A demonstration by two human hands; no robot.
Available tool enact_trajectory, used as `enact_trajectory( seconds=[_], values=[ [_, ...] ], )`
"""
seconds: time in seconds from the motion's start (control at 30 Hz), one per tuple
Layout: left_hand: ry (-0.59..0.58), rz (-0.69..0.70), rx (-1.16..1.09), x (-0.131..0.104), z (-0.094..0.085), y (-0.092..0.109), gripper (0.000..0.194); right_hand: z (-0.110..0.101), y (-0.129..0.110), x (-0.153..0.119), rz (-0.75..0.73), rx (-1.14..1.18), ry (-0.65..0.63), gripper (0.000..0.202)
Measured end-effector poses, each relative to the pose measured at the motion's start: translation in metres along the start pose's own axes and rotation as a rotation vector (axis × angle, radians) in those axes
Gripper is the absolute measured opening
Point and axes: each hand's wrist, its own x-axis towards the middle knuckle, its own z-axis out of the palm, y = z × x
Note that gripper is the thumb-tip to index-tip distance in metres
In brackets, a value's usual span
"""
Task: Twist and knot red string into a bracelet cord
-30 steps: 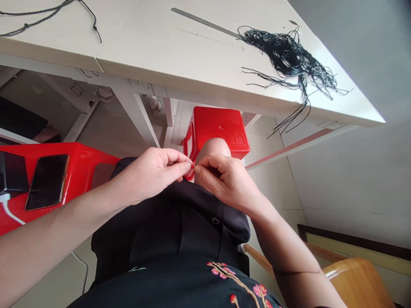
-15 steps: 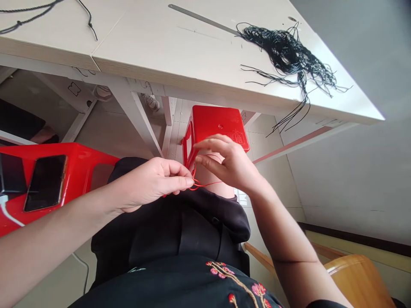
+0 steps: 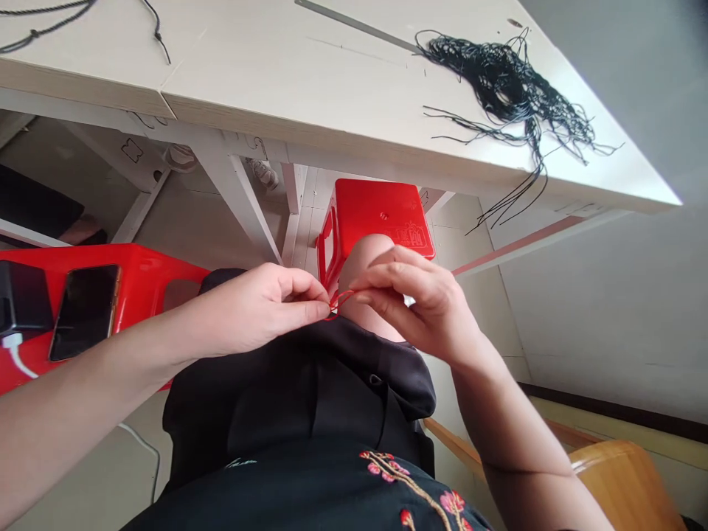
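Observation:
Above my lap, my left hand [image 3: 282,306] pinches a thin red cord [image 3: 342,296] between thumb and fingertips. The cord forms a small loop at the fingertips and runs across to the right. My right hand [image 3: 420,299] closes its thumb and forefinger on the other side of the loop, a short gap from the left fingertips. Its remaining fingers are curled loosely. Below the hands are my knee and black clothing. Where the cord's ends lie cannot be made out.
A pale table [image 3: 287,96] spans the top, bearing a tangled black cord bundle [image 3: 509,88] and a metal ruler [image 3: 359,26]. One red stool [image 3: 381,210] stands beneath it. At the left, another red stool [image 3: 138,273] holds a phone [image 3: 85,313] and a black box [image 3: 25,299].
My right hand has moved slightly right and down, and its thumb and forefinger have closed on the red cord. The loop is now drawn between both hands. The view has shifted slightly.

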Motion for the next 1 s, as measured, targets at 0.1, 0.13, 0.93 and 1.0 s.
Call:
enact_trajectory(
  seconds=[0.1,0.13,0.93,1.0],
  values=[
    [-0.050,0.090,0.004,-0.003,0.004,0.004,0.018,0.008,0.008,0.012,0.117,0.175,0.024,0.012],
    [-0.031,0.111,-0.010,-0.004,0.005,0.005,0.018,0.013,0.011,0.013,0.202,0.259,0.028,0.015],
    [0.254,0.209,-0.214,0.002,0.015,-0.001,0.010,0.037,0.007,0.003,0.818,1.131,-0.033,0.033],
    [0.252,0.206,-0.186,0.000,0.016,0.000,0.011,0.036,0.005,0.002,0.826,1.141,-0.043,0.034]
  ],
)
